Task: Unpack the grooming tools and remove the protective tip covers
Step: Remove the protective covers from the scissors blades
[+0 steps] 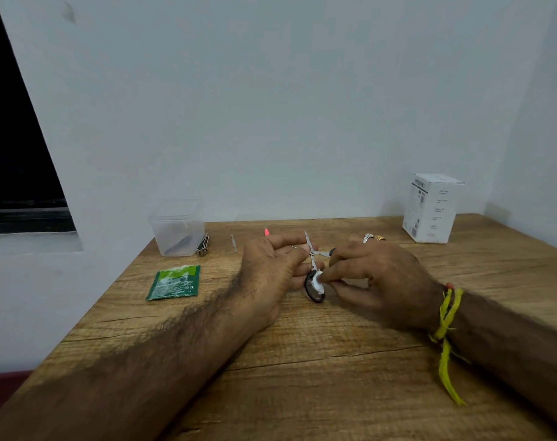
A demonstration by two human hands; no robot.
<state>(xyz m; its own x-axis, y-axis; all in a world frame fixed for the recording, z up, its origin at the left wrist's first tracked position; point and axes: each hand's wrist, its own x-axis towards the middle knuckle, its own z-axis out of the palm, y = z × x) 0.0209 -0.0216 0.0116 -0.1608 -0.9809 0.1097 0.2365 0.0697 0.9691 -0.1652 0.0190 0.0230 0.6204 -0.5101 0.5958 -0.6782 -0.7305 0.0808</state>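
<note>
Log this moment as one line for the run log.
left hand holds small scissors | right hand pinches white bit at handle loop | green pouch on table

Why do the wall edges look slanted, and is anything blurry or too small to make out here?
Head view: the wide-angle lens tilts the window frame and wall corner; lighting is soft and even, with faint shadows under the hands; the scissors are sharp enough, but the print on the white box and green sachet is unreadable.
</note>
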